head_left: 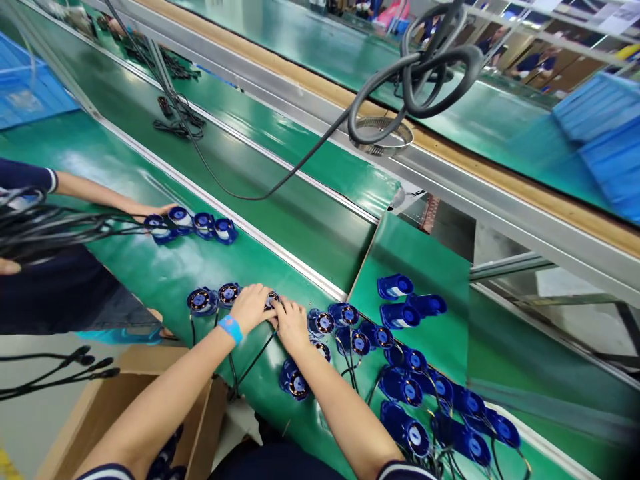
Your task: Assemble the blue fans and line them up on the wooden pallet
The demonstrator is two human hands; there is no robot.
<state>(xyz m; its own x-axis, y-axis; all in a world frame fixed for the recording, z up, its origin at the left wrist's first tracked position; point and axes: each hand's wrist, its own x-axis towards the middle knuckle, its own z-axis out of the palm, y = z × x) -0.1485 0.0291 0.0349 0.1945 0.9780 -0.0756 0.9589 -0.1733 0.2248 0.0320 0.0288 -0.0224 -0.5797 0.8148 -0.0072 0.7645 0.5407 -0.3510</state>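
Observation:
My left hand [250, 310], with a light blue band at its wrist, is closed around the left side of a blue round part [271, 300] on the green bench. From the other side my right hand [291, 325] grips the same part, the fingertips of both hands nearly meeting. Mostly hidden by my fingers, the part shows only a dark ring on top, and a black cable [256, 358] runs from it toward me. Left of my hands stand two similar blue parts, one of them a corded part [202, 301]. Another blue part [296, 381] lies beneath my right forearm.
Several corded blue parts [411, 390] crowd the bench at right; a few lie on a green board [425, 257]. A co-worker's hand [155, 212] touches a row of parts at left. A cardboard box [135, 363] stands below. A looped black cable [367, 100] hangs overhead.

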